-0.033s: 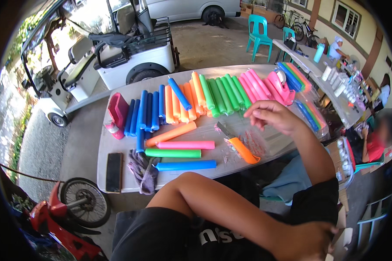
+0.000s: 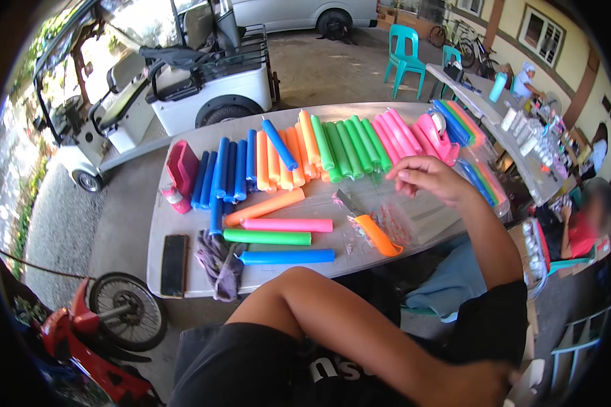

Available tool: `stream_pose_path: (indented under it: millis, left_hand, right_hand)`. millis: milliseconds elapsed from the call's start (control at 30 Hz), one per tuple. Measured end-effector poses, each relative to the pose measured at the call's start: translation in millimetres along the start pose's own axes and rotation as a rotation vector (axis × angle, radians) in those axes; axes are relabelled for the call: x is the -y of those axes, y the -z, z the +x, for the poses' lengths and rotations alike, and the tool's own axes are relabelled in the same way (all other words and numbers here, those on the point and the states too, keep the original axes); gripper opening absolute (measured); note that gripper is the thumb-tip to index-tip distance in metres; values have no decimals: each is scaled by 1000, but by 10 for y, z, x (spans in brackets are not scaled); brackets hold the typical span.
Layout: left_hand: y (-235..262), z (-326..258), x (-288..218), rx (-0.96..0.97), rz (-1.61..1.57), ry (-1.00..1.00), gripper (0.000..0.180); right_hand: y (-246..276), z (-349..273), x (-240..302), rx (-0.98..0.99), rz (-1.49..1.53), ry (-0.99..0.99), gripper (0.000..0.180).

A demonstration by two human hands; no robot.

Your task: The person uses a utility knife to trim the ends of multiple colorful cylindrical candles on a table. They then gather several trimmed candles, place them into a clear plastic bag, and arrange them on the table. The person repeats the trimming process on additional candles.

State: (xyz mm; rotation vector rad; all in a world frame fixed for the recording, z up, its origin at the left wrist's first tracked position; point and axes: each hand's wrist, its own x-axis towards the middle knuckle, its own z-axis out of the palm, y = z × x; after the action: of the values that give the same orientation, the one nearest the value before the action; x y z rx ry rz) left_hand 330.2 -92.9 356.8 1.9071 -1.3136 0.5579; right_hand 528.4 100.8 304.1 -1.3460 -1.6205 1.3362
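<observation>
My right hand [image 2: 426, 178] hovers over the right part of the table [image 2: 414, 230], fingers loosely bent and apart, with nothing visible in it. My left arm crosses my body; the left hand [image 2: 475, 381] is low at the right, smeared, its fingers unclear. Beyond them lies a row of blue candles [image 2: 239, 173], orange candles [image 2: 288, 159], green candles [image 2: 349, 149] and pink candles [image 2: 397, 132]. Nearer lie a single orange candle [image 2: 265, 207], pink candle [image 2: 288, 224], green candle [image 2: 268, 237] and blue candle [image 2: 287, 256]. A knife [image 2: 377, 234] with an orange handle rests near my right hand.
A pink tape dispenser [image 2: 438, 139] and plastic-wrapped candle packs [image 2: 482, 180] are at the right. At the left are a pink plastic holder [image 2: 181, 169], a phone [image 2: 174, 264] and a grey cloth [image 2: 220, 268]. A motorcycle [image 2: 102, 332] and cart stand beside; people sit at right.
The view has shifted slightly, so the table sits a little further left. My left hand has moved slightly down and is more blurred; the candles and knife lie as before.
</observation>
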Motion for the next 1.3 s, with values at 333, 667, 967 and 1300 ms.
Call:
stream_pose_path:
  millis: [333,667,967,1300]
  left_hand:
    - [347,-1363,-245,40,-610,418,34]
    - [-559,-3198,-1248,-1435,-728,1441,39]
    - [-755,-3429,-1076,-1222,113,1513,34]
    - [-729,-3904,-965,-1060,11,1638,27]
  right_hand:
    - [185,-182,-667,-441,-650,186,19]
    - [-551,-662,-947,-629,-1005,205,28]
    - [-598,-618,-1541,-604,-1258,18,54]
    - [-556,-1057,-1567,-709,-1492,-227,43]
